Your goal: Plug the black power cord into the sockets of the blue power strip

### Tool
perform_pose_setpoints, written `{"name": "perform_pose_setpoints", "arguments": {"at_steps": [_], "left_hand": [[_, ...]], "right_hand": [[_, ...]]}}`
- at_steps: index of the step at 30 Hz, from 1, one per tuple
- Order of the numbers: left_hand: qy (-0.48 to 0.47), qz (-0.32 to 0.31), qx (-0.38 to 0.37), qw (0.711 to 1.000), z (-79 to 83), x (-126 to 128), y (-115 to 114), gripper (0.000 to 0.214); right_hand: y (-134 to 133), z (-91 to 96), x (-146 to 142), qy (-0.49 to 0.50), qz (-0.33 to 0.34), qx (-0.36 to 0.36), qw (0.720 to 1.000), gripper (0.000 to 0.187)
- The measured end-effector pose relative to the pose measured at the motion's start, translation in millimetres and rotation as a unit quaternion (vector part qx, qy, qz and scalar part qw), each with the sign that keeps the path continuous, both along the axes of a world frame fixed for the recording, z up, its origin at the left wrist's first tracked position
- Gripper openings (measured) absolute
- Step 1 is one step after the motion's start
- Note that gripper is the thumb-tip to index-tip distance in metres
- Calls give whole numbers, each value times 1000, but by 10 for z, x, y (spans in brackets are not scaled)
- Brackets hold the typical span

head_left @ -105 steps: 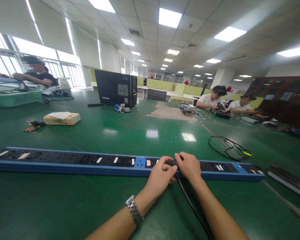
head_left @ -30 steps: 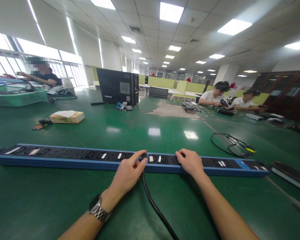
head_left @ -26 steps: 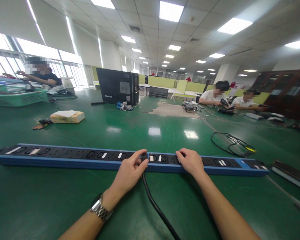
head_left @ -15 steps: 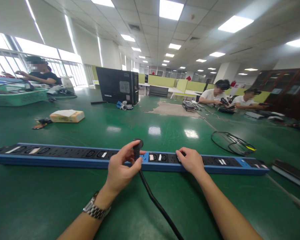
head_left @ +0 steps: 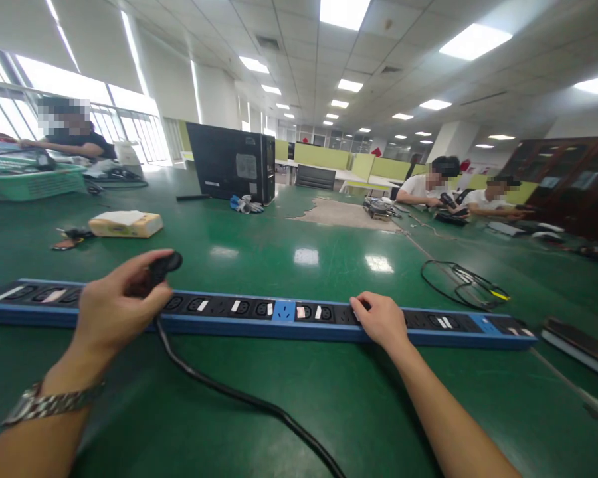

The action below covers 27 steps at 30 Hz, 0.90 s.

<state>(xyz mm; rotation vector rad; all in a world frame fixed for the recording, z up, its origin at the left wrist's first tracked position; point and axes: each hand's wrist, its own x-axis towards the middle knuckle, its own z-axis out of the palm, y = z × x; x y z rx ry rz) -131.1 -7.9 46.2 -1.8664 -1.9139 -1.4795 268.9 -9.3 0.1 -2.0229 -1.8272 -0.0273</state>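
A long blue power strip (head_left: pixel 284 312) with black and blue sockets lies across the green table in front of me. My left hand (head_left: pixel 119 299) is closed around a black power plug (head_left: pixel 163 267), raised above the strip's left part. From the plug a black cable (head_left: pixel 249 398) runs down and right toward the bottom edge. My right hand (head_left: pixel 381 318) rests on the strip right of its middle, thumb and fingers closed together over a socket; what lies under the fingertips is hidden.
A tissue pack (head_left: pixel 126 224) and keys (head_left: pixel 72 238) lie beyond the strip at left. Behind them stands a black computer case (head_left: pixel 232 162) with gloves (head_left: pixel 246 204). A coiled cable (head_left: pixel 461 284) lies at right, a dark flat object (head_left: pixel 585 345) nearer. Several people sit around the table.
My left hand has carried the plug left and slightly up along the strip, with its cable trailing. My right hand has stayed at the same socket.
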Motion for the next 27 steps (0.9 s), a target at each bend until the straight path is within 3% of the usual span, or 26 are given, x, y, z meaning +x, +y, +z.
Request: {"name": "perform_pose_setpoints", "arguments": {"at_steps": [3, 9, 15, 27], "left_hand": [[-1, -87, -118, 989, -130, -137, -55, 57], [64, -188, -179, 964, -202, 125, -69, 53], [97, -158, -202, 962, -184, 216, -67, 53], [15, -166, -233, 958, -147, 252, -19, 50]], "right_hand": [[-6, 4, -9, -1, -4, -2, 1000, 37], [-10, 8, -22, -2, -14, -12, 1000, 39], [-5, -20, -3, -3, -3, 0, 1000, 38], [-10, -6, -15, -15, -3, 3, 1000, 38]]}}
